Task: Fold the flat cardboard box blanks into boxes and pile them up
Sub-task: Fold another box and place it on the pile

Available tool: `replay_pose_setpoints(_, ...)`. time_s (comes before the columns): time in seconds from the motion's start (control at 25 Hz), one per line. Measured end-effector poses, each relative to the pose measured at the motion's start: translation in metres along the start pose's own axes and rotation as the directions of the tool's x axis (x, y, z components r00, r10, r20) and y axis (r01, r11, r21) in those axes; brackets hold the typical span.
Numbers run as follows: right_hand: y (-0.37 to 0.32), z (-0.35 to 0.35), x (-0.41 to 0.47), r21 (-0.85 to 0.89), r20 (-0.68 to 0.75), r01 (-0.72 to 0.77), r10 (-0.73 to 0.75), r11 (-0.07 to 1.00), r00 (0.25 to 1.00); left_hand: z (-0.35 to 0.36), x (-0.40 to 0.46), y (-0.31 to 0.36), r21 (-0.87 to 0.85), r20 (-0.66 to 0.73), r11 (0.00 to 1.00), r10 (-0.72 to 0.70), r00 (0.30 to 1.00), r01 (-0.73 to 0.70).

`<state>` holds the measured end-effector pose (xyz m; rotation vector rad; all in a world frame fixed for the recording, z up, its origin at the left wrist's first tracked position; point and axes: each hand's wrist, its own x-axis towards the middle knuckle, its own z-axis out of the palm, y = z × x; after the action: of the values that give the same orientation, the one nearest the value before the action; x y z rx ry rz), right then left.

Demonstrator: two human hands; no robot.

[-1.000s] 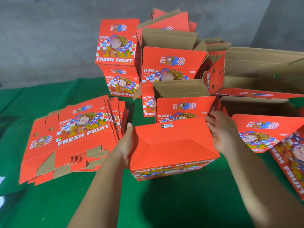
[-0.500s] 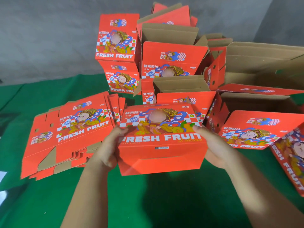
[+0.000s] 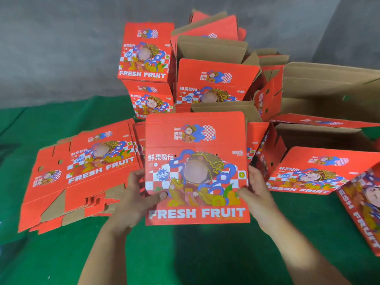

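I hold a folded red "FRESH FRUIT" box point(image 3: 196, 171) upright in front of me, its printed face toward the camera and its top flap standing up. My left hand point(image 3: 137, 196) grips its left edge with the thumb on the front face. My right hand point(image 3: 257, 194) grips the right edge the same way. A fanned stack of flat red blanks point(image 3: 82, 173) lies on the green cloth to the left. Behind the held box stands a pile of folded boxes point(image 3: 216, 79), several with open brown flaps.
Two closed boxes point(image 3: 146, 54) are stacked at the back left of the pile. A large brown carton point(image 3: 329, 89) lies open at the right, with more red boxes point(image 3: 308, 173) lying around it. Green cloth point(image 3: 185, 254) covers the table under my arms.
The box was bottom-up on the cloth a second ago. I have turned it over and lifted it upright, so its printed front now faces me.
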<state>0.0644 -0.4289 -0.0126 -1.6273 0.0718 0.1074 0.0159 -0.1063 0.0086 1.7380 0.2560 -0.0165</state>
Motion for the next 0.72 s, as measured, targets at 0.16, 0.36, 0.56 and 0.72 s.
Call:
replay_pose_setpoints(0.16,0.008,-0.007,-0.009,0.043,-0.136,0.079,-0.072,0.996,0.988,0.008,-0.012,0.001,-0.005,0.079,0.998,0.057,0.995,-0.057)
replay_pose_setpoints(0.36,-0.043,-0.016,0.003,-0.028,-0.231,0.279,-0.278,0.96,0.932,0.016,-0.001,0.044,-0.179,0.072,0.965,0.209,0.975,-0.194)
replay_pose_setpoints(0.56,-0.105,-0.022,0.025,-0.026,-0.264,0.405,-0.397,0.914,0.879,0.018,0.009,0.098,-0.223,0.056,0.924,0.331,0.942,-0.312)
replay_pose_setpoints(0.72,-0.163,-0.025,0.051,-0.055,-0.28,0.508,-0.501,0.86,0.819,0.024,0.037,0.146,-0.152,-0.004,0.859,0.494,0.87,-0.488)
